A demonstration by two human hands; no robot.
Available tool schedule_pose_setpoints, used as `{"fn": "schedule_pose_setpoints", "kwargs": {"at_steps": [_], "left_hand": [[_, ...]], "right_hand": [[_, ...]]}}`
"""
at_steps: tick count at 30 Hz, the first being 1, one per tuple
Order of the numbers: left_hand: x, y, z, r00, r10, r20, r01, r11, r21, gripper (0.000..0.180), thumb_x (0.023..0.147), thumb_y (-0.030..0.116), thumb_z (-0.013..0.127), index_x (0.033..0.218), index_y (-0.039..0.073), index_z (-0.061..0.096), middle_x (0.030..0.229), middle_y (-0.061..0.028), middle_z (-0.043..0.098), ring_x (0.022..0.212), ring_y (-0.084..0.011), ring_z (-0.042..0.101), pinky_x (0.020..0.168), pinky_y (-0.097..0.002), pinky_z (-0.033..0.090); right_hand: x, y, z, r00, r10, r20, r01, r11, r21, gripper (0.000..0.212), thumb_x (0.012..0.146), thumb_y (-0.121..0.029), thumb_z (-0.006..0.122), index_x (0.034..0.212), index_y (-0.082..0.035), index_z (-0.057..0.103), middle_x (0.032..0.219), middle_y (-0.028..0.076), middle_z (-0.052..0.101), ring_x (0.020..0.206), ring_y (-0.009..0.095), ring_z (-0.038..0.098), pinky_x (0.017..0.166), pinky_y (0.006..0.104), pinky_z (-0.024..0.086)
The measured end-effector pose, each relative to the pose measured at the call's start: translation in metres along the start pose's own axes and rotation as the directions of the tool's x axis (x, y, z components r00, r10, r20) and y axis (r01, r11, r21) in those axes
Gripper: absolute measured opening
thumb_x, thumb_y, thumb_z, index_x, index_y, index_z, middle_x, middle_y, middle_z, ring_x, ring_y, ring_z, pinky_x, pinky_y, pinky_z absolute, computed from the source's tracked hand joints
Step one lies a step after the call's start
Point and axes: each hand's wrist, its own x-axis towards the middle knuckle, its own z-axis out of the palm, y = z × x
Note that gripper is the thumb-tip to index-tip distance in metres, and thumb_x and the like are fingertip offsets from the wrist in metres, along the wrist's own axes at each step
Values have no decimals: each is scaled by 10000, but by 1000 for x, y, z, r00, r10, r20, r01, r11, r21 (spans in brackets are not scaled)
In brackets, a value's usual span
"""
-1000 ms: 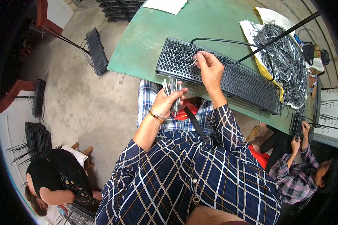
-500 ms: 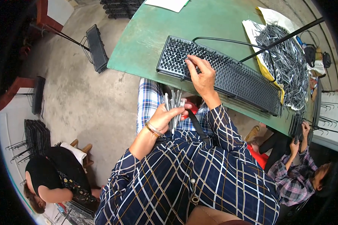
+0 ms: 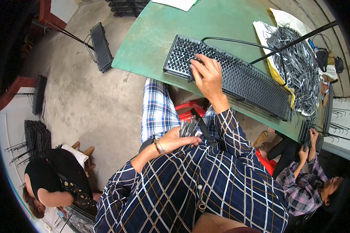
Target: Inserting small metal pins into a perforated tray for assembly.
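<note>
There were two co-workers (image 3: 299,182), one worktop (image 3: 144,50), one heap (image 3: 298,72) and one bundle (image 3: 188,128) of strips, and at least three black trays (image 3: 256,83).

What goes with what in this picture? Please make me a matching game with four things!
Column one:
1. left hand
2. right hand
3. big pile of thin metal strips
4. tabletop

Column two:
A. heaped on a white sack
B. green
C. at the long black tray
D. holding a bundle of thin metal strips

Right pairs: 1-D, 2-C, 3-A, 4-B
</note>
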Motion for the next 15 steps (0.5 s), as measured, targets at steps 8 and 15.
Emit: {"fn": "schedule_pose_setpoints", "kwargs": {"at_steps": [8, 15], "left_hand": [[14, 1, -5, 987, -107, -123, 41, 892, -450, 267, 873, 133, 619, 1096, 1, 554, 970, -118, 643, 879, -208, 643, 767, -335, 548], [15, 24, -17, 958, 20, -286, -170, 844, -509, 257, 889, 123, 597, 1124, 28, 558, 1017, -104, 643, 921, -203, 640, 765, -350, 565]], "right_hand": [[2, 5, -5, 999, 5, 37, -4, 999, -42, 201, 743, -82, 684, 942, -53, 672, 1038, 76, 628, 883, 247, 570, 777, 363, 432], [-7, -30, -30, 874, 252, 416, -429, 802, 415, 116, 805, -114, 676, 867, -18, 693, 895, 76, 636, 813, 172, 601, 710, 299, 467]]}}
